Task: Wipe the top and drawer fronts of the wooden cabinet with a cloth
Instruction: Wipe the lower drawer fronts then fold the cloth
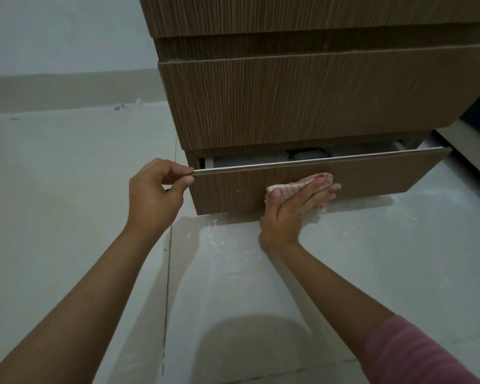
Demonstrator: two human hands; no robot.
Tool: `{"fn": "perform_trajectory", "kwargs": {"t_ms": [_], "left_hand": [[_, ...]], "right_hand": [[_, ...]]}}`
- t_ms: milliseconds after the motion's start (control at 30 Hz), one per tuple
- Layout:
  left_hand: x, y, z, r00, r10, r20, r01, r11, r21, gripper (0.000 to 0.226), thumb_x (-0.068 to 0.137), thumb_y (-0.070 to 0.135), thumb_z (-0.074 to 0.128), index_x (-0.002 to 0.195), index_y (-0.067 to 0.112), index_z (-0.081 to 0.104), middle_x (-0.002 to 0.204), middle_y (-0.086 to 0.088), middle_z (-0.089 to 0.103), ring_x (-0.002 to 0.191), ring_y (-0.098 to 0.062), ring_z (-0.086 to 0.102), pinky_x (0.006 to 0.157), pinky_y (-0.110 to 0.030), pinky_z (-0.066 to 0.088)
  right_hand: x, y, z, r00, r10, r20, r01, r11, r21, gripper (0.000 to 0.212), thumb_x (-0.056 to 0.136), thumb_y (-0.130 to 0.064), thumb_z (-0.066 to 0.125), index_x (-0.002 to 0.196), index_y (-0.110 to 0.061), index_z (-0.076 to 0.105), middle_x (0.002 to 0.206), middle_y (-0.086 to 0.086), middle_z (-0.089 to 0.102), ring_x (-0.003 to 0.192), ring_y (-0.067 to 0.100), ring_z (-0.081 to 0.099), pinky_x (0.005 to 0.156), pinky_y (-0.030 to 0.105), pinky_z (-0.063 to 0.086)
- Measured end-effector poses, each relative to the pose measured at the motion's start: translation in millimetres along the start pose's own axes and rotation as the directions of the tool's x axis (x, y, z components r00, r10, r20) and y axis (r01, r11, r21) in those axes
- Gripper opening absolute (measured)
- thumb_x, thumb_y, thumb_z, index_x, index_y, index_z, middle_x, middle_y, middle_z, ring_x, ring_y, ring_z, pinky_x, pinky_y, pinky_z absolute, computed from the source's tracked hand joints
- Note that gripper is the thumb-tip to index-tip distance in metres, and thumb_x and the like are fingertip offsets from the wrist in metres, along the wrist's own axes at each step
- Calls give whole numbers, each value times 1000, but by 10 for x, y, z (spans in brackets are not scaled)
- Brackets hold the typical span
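Wooden cabinet (pixel 302 101) on pale tiled floor (pixel 67 189), far centre; bottom drawer (pixel 358 176) pulled partly out, upper fronts closed. Left hand (pixel 155 189) pinching drawer's top left corner between thumb and fingers, judged to steady it against wiping pressure. Right hand (pixel 297 200) flat, fingers straight, pressing checked cloth (pixel 316 180) against drawer front near its middle. Flat palm judged to spread pressure evenly. Wiping of lowest front in hand; cabinet top out of view.
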State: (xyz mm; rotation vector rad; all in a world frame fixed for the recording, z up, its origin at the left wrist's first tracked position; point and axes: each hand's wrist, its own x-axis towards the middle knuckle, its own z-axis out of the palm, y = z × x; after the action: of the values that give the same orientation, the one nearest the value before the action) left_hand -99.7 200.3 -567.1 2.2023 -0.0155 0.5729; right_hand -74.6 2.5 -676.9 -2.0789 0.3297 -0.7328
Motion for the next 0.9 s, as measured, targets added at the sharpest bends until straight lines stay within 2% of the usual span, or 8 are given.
{"fn": "perform_trajectory", "kwargs": {"t_ms": [100,200,300,400,533,633,733,900], "left_hand": [[26,-9,-21,1000,-6,21,6,1000,-6,11,80,9,72,88,17,70,83,0,64,74,-4,59,67,0,41],[40,-16,-30,999,-12,30,13,1000,-14,12,79,9,72,89,17,70,83,0,65,74,-3,59,67,0,41],[43,-21,-27,1000,-8,28,9,1000,-22,13,79,8,72,88,18,70,81,0,65,72,0,59,66,-1,42],[56,-35,-26,1000,-1,30,2,1000,-26,15,78,8,73,87,20,69,80,2,64,70,7,57,66,-2,41],[64,-40,-25,999,11,34,-9,999,-33,13,78,7,72,88,15,71,80,0,65,71,9,58,66,-3,42],[63,-42,-30,999,7,36,-5,999,-46,12,78,7,73,88,14,71,79,5,63,71,8,58,67,-4,43],[64,-44,-35,999,10,43,-7,998,-64,12,78,6,72,89,12,72,78,10,62,71,8,59,68,-4,44],[69,-40,-41,999,12,46,-9,998,-62,13,78,6,72,89,11,72,78,12,61,71,9,59,68,-4,44]], "right_hand": [[73,-169,8,998,42,-51,-38,996,80,85,92,-59,26,144,-8,-17,150,24,-27,140,37,-24,114,55,-8],[19,-406,99,997,1,-78,9,991,135,83,94,-56,27,143,-5,-16,148,27,-28,138,37,-29,112,56,-11],[-162,-607,261,997,-57,-55,64,990,125,85,93,-57,25,143,-5,-18,148,29,-25,137,38,-28,111,47,-20],[-322,-671,434,993,-114,-32,116,990,81,84,93,-57,26,143,-15,-26,148,20,-31,137,42,-26,111,48,-20],[-426,-481,550,985,-170,-1,170,985,20,87,92,-53,33,141,-18,-30,145,7,-43,136,47,-24,111,56,-14],[-442,-254,501,993,-109,54,110,994,-4,88,92,-54,33,139,-19,-33,148,14,-36,136,45,-26,111,57,-13],[-386,-196,405,998,-25,61,24,999,23,86,93,-55,30,140,-15,-29,148,24,-28,137,41,-27,112,55,-14],[-323,-511,423,998,57,14,-58,992,111,85,93,-54,31,142,-12,-24,148,23,-30,138,36,-29,112,57,-11]]}}
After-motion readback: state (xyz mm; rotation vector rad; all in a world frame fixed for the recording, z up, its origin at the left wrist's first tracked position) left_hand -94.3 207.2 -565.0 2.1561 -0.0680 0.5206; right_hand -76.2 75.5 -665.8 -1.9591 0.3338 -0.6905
